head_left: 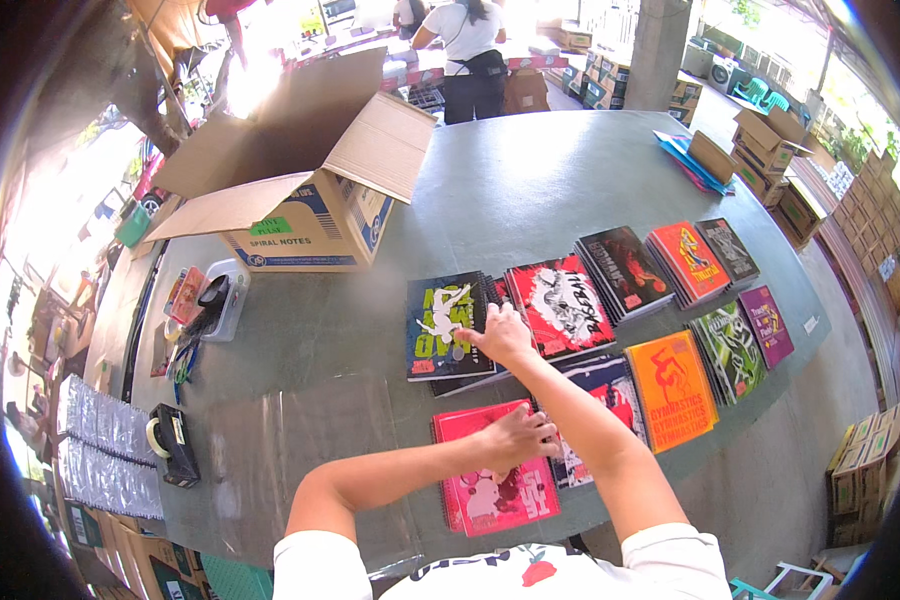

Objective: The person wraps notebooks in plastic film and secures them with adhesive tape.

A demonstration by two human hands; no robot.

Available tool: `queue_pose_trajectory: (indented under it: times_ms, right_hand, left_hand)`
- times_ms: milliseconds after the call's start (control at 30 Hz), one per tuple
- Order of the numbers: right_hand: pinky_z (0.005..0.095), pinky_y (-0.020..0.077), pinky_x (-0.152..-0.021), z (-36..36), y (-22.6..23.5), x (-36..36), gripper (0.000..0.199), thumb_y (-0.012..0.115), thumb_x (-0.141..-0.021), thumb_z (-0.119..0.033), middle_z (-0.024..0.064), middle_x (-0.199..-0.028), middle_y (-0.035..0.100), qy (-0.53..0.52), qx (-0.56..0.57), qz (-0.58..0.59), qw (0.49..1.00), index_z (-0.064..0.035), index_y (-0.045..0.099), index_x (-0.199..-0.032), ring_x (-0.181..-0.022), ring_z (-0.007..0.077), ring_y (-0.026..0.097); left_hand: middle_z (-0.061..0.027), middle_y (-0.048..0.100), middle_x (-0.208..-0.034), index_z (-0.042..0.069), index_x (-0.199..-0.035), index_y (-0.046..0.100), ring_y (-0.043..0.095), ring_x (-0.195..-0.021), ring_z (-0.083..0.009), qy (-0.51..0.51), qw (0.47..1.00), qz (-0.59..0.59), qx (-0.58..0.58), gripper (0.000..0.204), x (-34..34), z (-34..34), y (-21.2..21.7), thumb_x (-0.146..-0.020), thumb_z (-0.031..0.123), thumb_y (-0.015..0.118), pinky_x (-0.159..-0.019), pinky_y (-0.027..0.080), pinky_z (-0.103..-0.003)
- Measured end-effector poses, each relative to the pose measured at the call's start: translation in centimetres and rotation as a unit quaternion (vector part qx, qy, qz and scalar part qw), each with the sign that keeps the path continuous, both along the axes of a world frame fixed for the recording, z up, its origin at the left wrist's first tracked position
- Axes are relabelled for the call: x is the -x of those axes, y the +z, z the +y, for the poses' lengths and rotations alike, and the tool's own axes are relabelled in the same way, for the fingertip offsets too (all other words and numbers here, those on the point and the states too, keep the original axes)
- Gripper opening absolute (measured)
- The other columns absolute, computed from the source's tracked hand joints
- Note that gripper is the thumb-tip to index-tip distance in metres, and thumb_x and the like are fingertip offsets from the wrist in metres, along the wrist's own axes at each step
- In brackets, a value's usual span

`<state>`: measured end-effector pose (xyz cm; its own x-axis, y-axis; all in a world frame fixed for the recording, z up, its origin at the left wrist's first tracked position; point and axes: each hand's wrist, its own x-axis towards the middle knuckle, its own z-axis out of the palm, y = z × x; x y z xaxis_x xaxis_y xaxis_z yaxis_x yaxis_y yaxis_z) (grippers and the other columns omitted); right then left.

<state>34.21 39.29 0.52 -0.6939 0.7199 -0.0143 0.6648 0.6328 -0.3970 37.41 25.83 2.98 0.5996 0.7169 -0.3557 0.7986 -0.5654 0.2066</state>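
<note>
My right hand (pixel 500 335) reaches to the right edge of a stack of spiral notebooks topped by a navy-and-green one (pixel 440 335). Its thumb and fingers are apart, touching the cover. Nearer to me, my left hand (pixel 522 438) hovers over or rests on a pink spiral notebook (pixel 490 500), fingers loosely bent and spaced, nothing visible in them. To the right stand more notebook stacks: a red one (pixel 560 305), a black one (pixel 625 270), an orange one (pixel 670 390) and a green one (pixel 727 350). A navy, white and red notebook (pixel 570 465) is partly behind my right forearm.
An open carton (pixel 305 225) stands at the far left. Nearby are a clear plastic tub (pixel 230 300), a tape dispenser (pixel 173 445) and plastic-wrapped notebooks (pixel 110 445). Clear plastic sheet (pixel 310 450) lies left of my arms. Blue folders (pixel 692 163) lie far right; people stand beyond.
</note>
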Motion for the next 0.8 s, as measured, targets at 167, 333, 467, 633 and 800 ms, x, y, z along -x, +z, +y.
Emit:
queue_pose_trajectory:
  times_ms: [167, 333, 467, 633, 800]
  right_hand:
    - [0.0379, 0.0488, -0.082, 2.4, -2.3, 2.3, 0.08, 0.083, -0.053, -0.04, 0.0197, -0.106, 0.053, -0.011, 0.066, 0.007, 0.998, 0.0031, 0.042, -0.107, -0.102, 0.0318, 0.054]
    - [0.0377, 0.0445, -0.08, 6.7, 2.5, 1.0, 0.046, 0.074, -0.067, -0.016, 0.0194, -0.099, 0.058, -0.005, 0.118, 0.06, 0.991, 0.0003, 0.048, -0.102, -0.092, 0.0315, 0.057]
    - [0.0355, 0.0453, -0.083, 11.5, 5.2, -11.0, 0.043, 0.064, -0.075, -0.006, 0.0112, -0.106, 0.058, 0.034, 0.411, 0.338, 0.846, 0.0007, 0.047, -0.114, -0.094, 0.0223, 0.058]
    - [0.0333, 0.0452, -0.089, 9.0, 5.6, -29.4, 0.05, 0.059, -0.077, 0.0, 0.0097, -0.116, 0.056, -0.074, 0.541, 0.443, 0.711, -0.0001, 0.042, -0.124, -0.103, 0.0188, 0.056]
    - [0.0343, 0.0498, -0.084, 6.2, -1.3, -36.5, 0.042, 0.058, -0.077, 0.001, 0.0108, -0.111, 0.059, -0.168, 0.567, 0.472, 0.654, -0.002, 0.047, -0.118, -0.098, 0.0202, 0.06]
  left_hand:
    - [-0.0096, 0.041, -0.126, 0.015, -0.124, 0.04, 0.038, -0.12, -0.0248, -0.016, 0.997, -0.063, -0.033, 0.09, 0.0, -0.5, -0.4, -0.044, 0.019, 0.081, -0.095, 0.032, -0.045]
    - [-0.0099, 0.045, -0.12, 0.014, -0.117, 0.045, 0.04, -0.117, -0.0244, 0.005, 0.992, -0.066, -0.11, 0.083, -0.1, -1.1, -3.2, -0.042, 0.021, 0.081, -0.091, 0.035, -0.046]
    - [-0.0081, 0.045, -0.115, 0.014, -0.115, 0.047, 0.042, -0.112, -0.0247, 0.036, 0.997, -0.055, -0.03, 0.094, 1.0, -0.3, -0.7, -0.033, 0.036, 0.086, -0.087, 0.035, -0.047]
    - [-0.007, 0.055, -0.085, 0.01, -0.096, 0.053, 0.056, -0.087, -0.022, 0.094, 0.97, -0.132, -0.183, 0.051, 1.7, -2.4, 0.6, -0.053, 0.024, 0.076, -0.078, 0.043, -0.039]
    - [-0.0105, 0.061, -0.083, 0.001, -0.094, 0.05, 0.056, -0.07, -0.0113, 0.445, 0.75, -0.484, -0.072, 0.024, -0.5, 2.1, 6.7, -0.08, 0.012, 0.066, -0.061, 0.045, -0.026]
